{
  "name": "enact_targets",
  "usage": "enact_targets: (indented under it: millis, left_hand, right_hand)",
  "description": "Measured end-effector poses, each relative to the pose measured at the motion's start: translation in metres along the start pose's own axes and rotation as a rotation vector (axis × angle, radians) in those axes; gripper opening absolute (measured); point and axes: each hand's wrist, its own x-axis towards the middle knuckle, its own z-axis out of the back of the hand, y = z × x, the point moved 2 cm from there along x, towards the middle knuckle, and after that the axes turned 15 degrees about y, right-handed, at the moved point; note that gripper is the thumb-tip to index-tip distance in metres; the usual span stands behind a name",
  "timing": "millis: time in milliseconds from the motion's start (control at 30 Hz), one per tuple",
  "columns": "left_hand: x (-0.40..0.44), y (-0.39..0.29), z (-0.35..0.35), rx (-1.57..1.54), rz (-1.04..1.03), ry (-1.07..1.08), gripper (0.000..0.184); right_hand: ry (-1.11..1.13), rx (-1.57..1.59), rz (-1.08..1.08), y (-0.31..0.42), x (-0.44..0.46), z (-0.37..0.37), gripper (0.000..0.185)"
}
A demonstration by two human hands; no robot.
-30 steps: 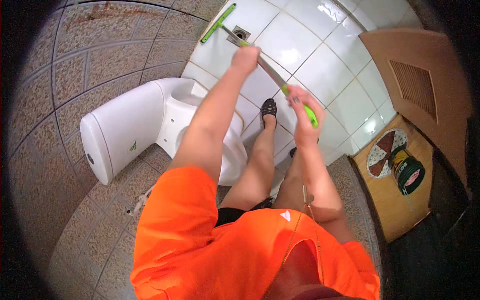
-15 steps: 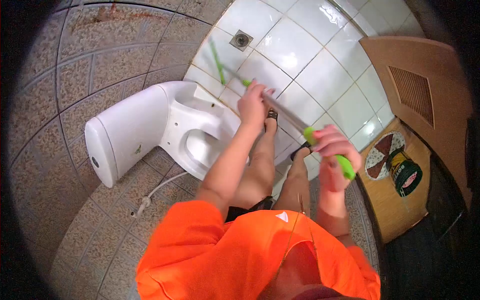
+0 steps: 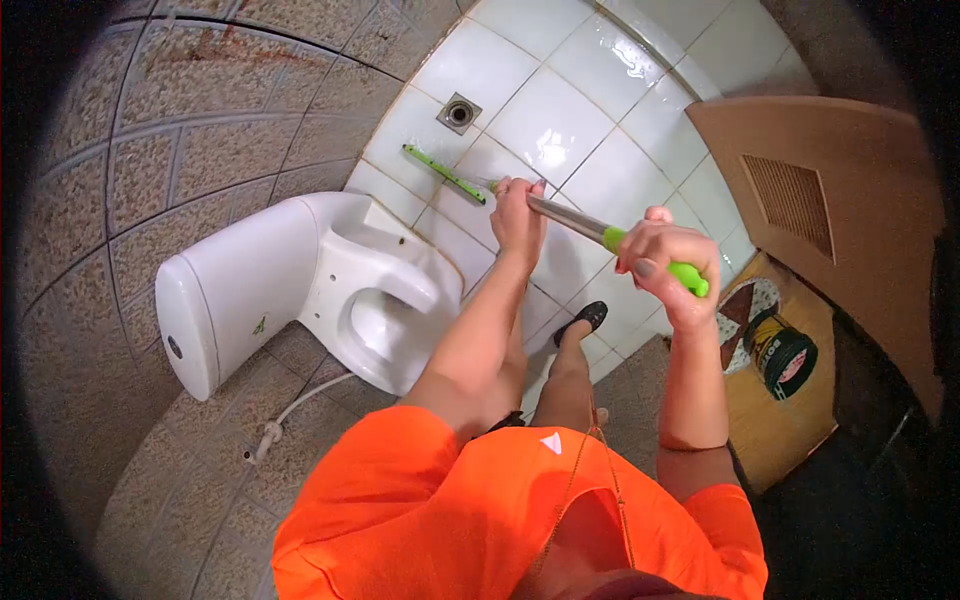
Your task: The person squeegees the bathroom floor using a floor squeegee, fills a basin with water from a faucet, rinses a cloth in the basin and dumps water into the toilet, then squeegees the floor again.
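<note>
A squeegee with a metal pole and a green blade reaches across the white tiled floor. My left hand is wrapped round the pole's lower part, close to the blade. Farther up, my right hand grips the green handle end. The blade lies on the tiles just below the square floor drain, between it and the white toilet.
A spray hose hangs left of the toilet. At the right are a brown door with a vent grille and a dark green bucket on a wooden board. My shoe stands on the tiles. A rough stone-tiled wall borders the left.
The blade has moved from beside the drain down toward the toilet and turned its slant. My right hand has shifted right and down, my left hand down. Both still hold the squeegee.
</note>
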Motion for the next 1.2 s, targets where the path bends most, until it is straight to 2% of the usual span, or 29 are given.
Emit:
enact_targets:
  millis: [100,167,233,267,300,333,367,400,433,467,500,533,567,600,633,667,733,800,900,967,1067,1167,1200]
  left_hand:
    - [0.006,-0.023,0.000,-0.049,-0.052,0.007,0.022]
    - [0.008,-0.029,0.001,-0.093,0.009,0.149,0.026]
    - [0.004,-0.025,-0.009,-0.050,-0.087,0.283,0.026]
    - [-0.008,-0.041,-0.010,0.010,-0.102,0.252,0.026]
    - [-0.017,-0.027,-0.039,-0.088,-0.200,0.314,0.020]
    - [-0.042,-0.055,-0.027,0.098,-0.263,0.408,0.013]
    - [-0.063,-0.079,-0.024,0.137,-0.317,0.555,0.010]
    - [-0.081,-0.091,-0.039,0.232,-0.340,0.674,0.014]
    - [-0.098,-0.101,-0.056,0.328,-0.353,0.794,0.020]
    - [-0.113,-0.109,-0.071,0.346,-0.436,0.804,0.018]
    - [-0.125,-0.112,-0.087,0.362,-0.514,0.816,0.016]
    - [-0.128,-0.109,-0.100,0.358,-0.496,0.819,0.016]
    - [-0.131,-0.105,-0.111,0.400,-0.555,0.832,0.014]
    - [-0.136,-0.094,-0.119,0.443,-0.595,0.848,0.012]
    - [-0.138,-0.085,-0.124,0.441,-0.539,0.858,0.012]
    - [-0.134,-0.077,-0.127,0.495,-0.527,0.856,0.012]
    - [-0.121,-0.058,-0.131,0.555,-0.501,0.861,0.011]
    - [-0.100,-0.033,-0.124,0.565,-0.351,0.912,0.011]
    - [-0.071,-0.006,-0.105,0.671,-0.396,0.846,0.011]
    - [-0.056,0.003,-0.089,0.717,-0.413,0.673,0.012]
    - [-0.036,0.011,-0.074,0.717,-0.375,0.754,0.013]
    - [-0.027,0.009,-0.061,0.750,-0.327,0.765,0.008]
    - [-0.033,-0.010,-0.047,0.724,-0.370,0.721,0.010]
  right_hand:
    - [-0.015,-0.025,0.010,0.014,-0.002,0.003,0.018]
    - [-0.094,-0.053,-0.001,0.020,-0.004,0.002,0.020]
    - [-0.175,-0.088,0.038,0.019,-0.022,0.004,0.021]
    - [-0.235,-0.092,0.055,0.025,-0.037,0.006,0.022]
    - [-0.304,-0.113,0.086,0.042,-0.055,0.011,0.023]
    - [-0.364,-0.113,0.107,0.058,-0.079,0.014,0.024]
    - [-0.487,-0.112,0.091,0.068,-0.108,0.016,0.025]
    - [-0.584,-0.074,0.135,0.078,-0.130,0.015,0.026]
    - [-0.662,-0.067,0.075,0.082,-0.162,0.014,0.028]
    - [-0.689,-0.072,0.074,0.083,-0.192,0.015,0.029]
    - [-0.780,-0.050,-0.017,0.080,-0.215,0.011,0.028]
    - [-0.867,-0.025,-0.114,0.075,-0.233,0.006,0.027]
    - [-0.851,-0.009,-0.133,0.065,-0.245,0.002,0.027]
    - [-0.979,0.007,-0.171,0.051,-0.258,-0.001,0.026]
    - [-1.102,0.022,-0.220,0.039,-0.268,-0.003,0.025]
    - [-1.073,0.048,-0.253,0.024,-0.270,-0.007,0.025]
    - [-1.180,0.226,-0.154,-0.001,-0.269,-0.020,0.023]
    - [-1.160,0.272,-0.152,-0.019,-0.246,-0.037,0.022]
    - [-1.165,0.387,-0.120,-0.039,-0.211,-0.059,0.021]
    - [-1.177,0.471,-0.099,-0.051,-0.195,-0.069,0.020]
    - [-1.139,0.429,-0.028,-0.063,-0.180,-0.078,0.016]
    - [-1.139,0.420,-0.155,-0.033,-0.148,-0.080,0.021]
    - [-1.098,0.317,-0.082,-0.017,-0.149,-0.080,0.021]
